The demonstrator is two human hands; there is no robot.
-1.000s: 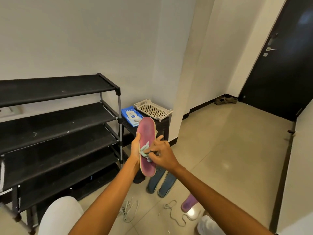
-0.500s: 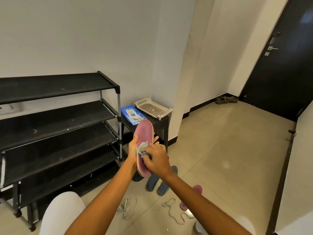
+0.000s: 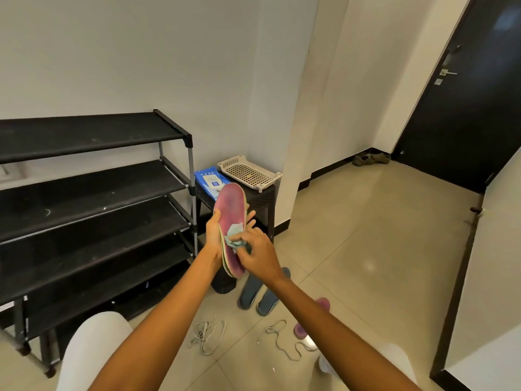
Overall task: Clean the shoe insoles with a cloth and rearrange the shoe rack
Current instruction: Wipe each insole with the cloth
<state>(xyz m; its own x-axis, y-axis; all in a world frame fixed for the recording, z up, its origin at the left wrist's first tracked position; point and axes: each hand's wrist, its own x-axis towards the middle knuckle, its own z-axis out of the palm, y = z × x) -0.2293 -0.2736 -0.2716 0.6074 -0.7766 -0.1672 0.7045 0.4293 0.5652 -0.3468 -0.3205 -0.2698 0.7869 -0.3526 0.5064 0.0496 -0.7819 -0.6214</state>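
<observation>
A pink insole [image 3: 231, 218] is held upright at the centre of the view, toe end up at 12 o'clock and heel end down. Its face is a worn magenta, darker and smudged through the middle, and a yellow-green layered edge is seen along its left side. It is gripped from behind by the left hand [image 3: 213, 235], with the thumb curled over the left edge and the fingertips showing past the right edge. A crumpled pale teal cloth [image 3: 234, 238] is pinched in the curled fingers of the right hand [image 3: 258, 253] and pressed against the lower half of the insole's face.

At 9 o'clock from the insole, a black shoe rack [image 3: 90, 198] with bare shelves is seen. At 12 o'clock, just behind the insole, a dark side table [image 3: 260, 197] carries a blue wipes pack [image 3: 210, 180] and a cream perforated tray [image 3: 249, 172]. At 6 o'clock, two grey-blue insoles [image 3: 258, 294] lie side by side on the tiled floor [image 3: 366, 249], with loose laces [image 3: 207, 335] and a second pink insole [image 3: 322, 301], partly hidden by the right forearm, nearer the person.
</observation>
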